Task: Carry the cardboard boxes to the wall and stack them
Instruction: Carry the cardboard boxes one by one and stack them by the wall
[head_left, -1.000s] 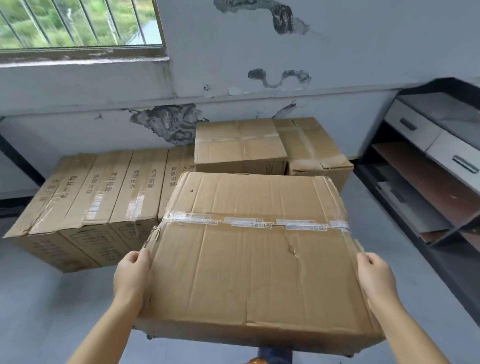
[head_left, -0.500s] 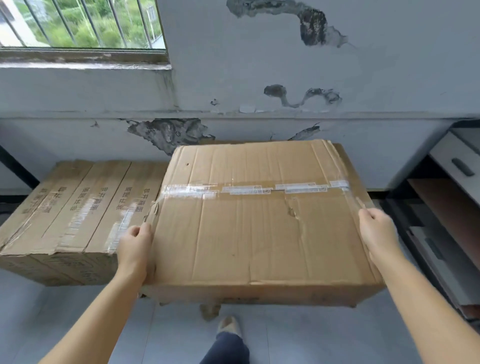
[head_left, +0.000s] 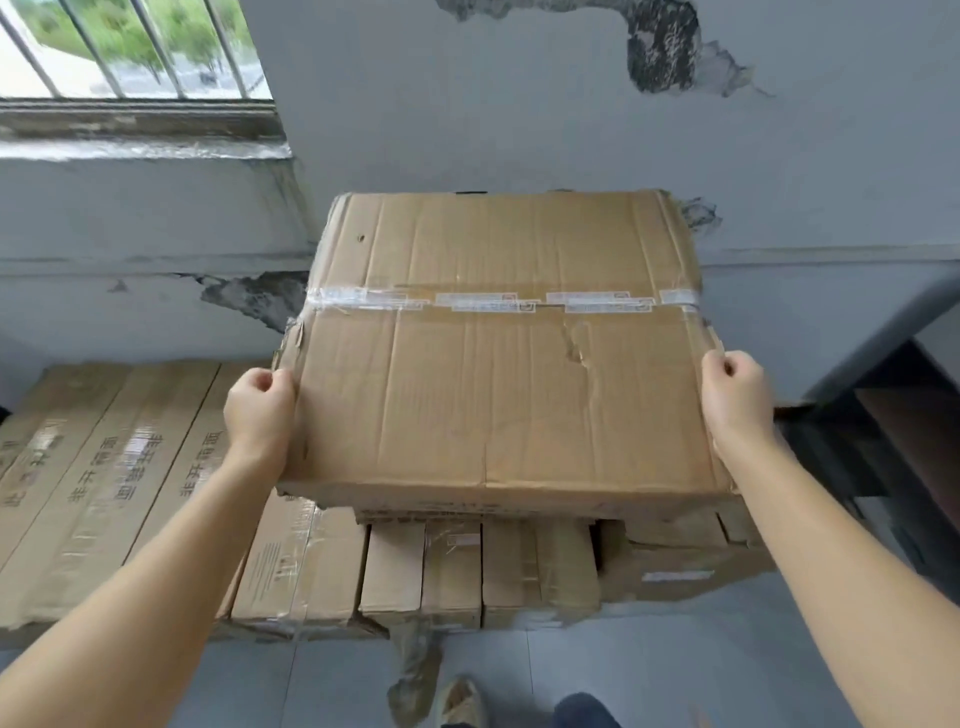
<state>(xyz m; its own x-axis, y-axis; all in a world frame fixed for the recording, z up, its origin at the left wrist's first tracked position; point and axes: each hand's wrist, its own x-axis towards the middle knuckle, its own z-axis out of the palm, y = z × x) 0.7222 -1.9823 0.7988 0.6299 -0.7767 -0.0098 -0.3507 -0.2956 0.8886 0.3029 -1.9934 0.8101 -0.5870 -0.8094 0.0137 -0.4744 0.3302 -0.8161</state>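
A large taped cardboard box (head_left: 498, 374) fills the middle of the view, close to the grey wall (head_left: 519, 130). My left hand (head_left: 260, 410) grips its left side and my right hand (head_left: 737, 400) grips its right side, fingers curled round the edges. Its front edge hangs over the boxes (head_left: 483, 566) stacked on the floor beneath it; whether it rests on them I cannot tell. A row of long flat boxes (head_left: 98, 467) with printed characters lies to the left against the wall.
A barred window (head_left: 130, 52) sits at the upper left above a ledge. A dark shelf unit (head_left: 893, 415) stands at the right. Grey floor (head_left: 623, 670) and my shoe (head_left: 460, 704) show at the bottom, beside a scrap of tape.
I have stepped closer to the wall with the box held in both hands. The box now covers the two boxes seen behind it earlier and sits above the floor stack.
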